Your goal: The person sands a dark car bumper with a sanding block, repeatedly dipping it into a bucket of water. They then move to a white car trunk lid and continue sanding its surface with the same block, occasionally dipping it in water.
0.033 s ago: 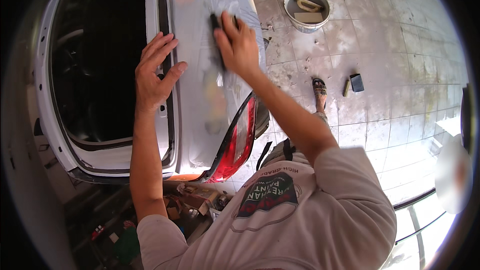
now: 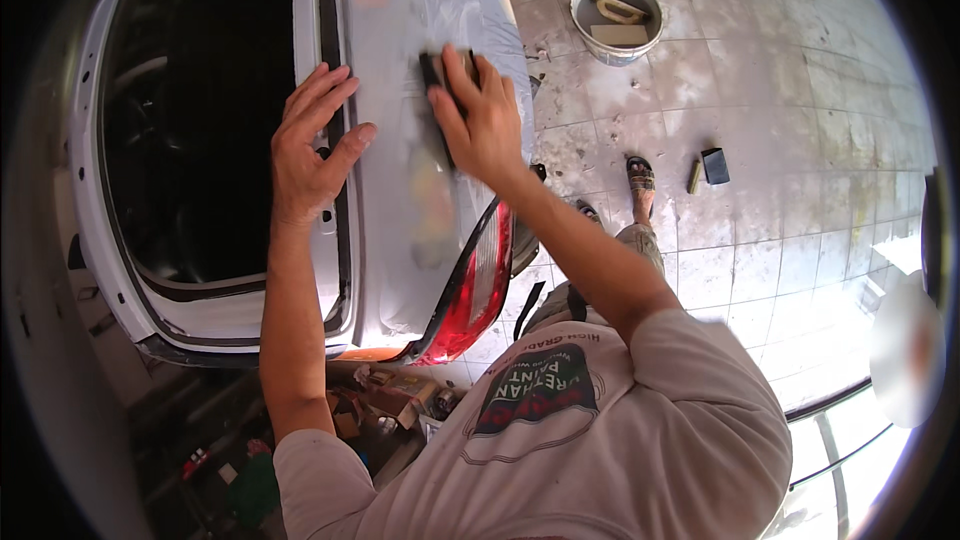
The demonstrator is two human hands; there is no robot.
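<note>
Under my right hand [image 2: 480, 125] is a dark sanding block [image 2: 433, 75], blurred by motion, pressed flat on the car's rear side panel [image 2: 385, 210]. The fingers of that hand wrap over the block. The panel is dull grey and wet, with pinkish and yellowish patches showing through. To the left, my left hand [image 2: 312, 145] rests with fingers spread across the dark channel [image 2: 335, 30] between the panel and the white tailgate frame; it holds nothing. A red and clear tail light [image 2: 475, 285] sits at the panel's near end.
On the tiled floor [image 2: 740, 90] to the right stands a round bucket [image 2: 617, 55] with a float-like handled tool [image 2: 618, 8] and a pale block in it. A black block [image 2: 714, 166] and a narrow tan piece [image 2: 694, 176] lie near my sandalled foot [image 2: 641, 180]. Cardboard boxes [image 2: 395, 395] sit behind the car.
My right hand has slid the sanding block a short way toward me along the panel. A second foot now shows beside my right forearm. My left hand stays in place.
</note>
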